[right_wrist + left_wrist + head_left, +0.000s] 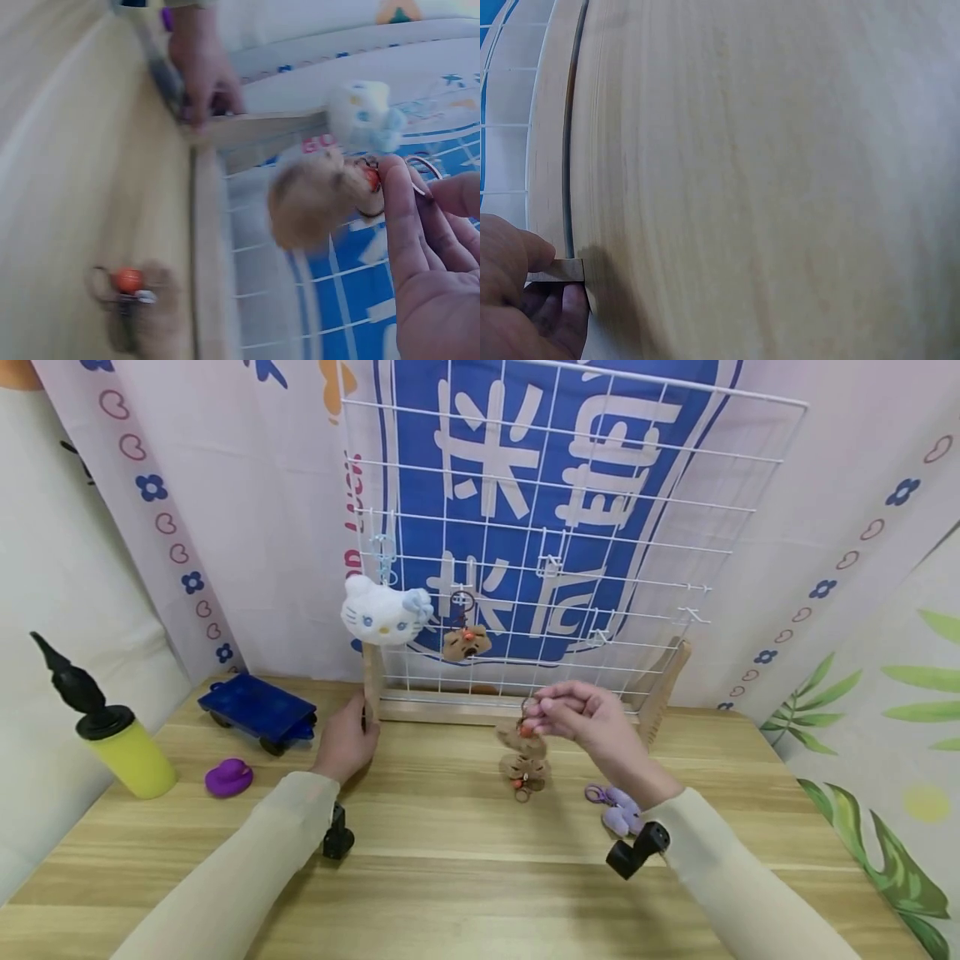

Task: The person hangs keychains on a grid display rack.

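Observation:
My left hand (347, 739) grips the left wooden end post (372, 681) of a white wire grid rack; in the left wrist view thumb and fingers pinch the wood (559, 270). With thumb and fingertips, my right hand (592, 727) pinches the ring of a brown plush keychain (522, 741) with an orange bead, its plush blurred in the right wrist view (311, 199). A similar brown plush keychain (525, 770) lies on the table just below it. On the grid (517, 527) hang a white cat-head plush (384, 612) and another brown plush keychain (467, 643).
A purple plush keychain (621, 812) lies near my right wrist. To the left stand a yellow pump (131, 756), a small purple hat (228, 777) and a blue toy cart (258, 706). Several metal hooks (550, 566) sit on the grid, before a printed curtain (277, 527).

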